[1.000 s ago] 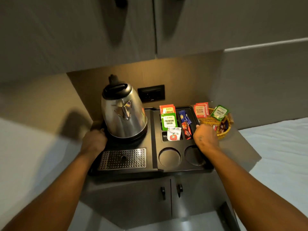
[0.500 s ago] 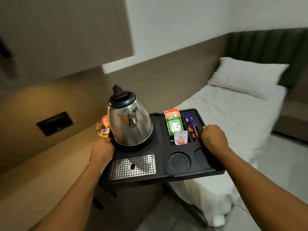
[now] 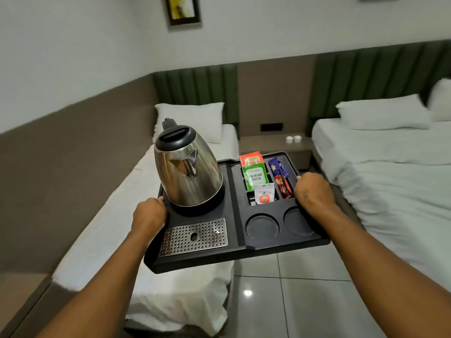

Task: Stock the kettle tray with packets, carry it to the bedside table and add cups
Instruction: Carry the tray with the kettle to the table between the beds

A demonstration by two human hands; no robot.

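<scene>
While both hands, left (image 3: pixel 148 215) and right (image 3: pixel 313 191), grip the black tray (image 3: pixel 234 250) above the floor between two beds, it carries one steel kettle (image 3: pixel 188 170), two empty cup wells, and packets reading "CLASSIC" (image 3: pixel 251 160) and "PREMIUM GREEN" (image 3: pixel 256 176).

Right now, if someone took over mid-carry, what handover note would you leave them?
Left hand grips the left edge of the black plastic kettle tray; right hand grips its right edge. Tray is in the air between the two beds.
On it: steel kettle and paper packets in the compartments; both round cup wells are empty.
Done: stocking. Left: set tray on the wooden bedside table, add the two white cups standing there.
</scene>
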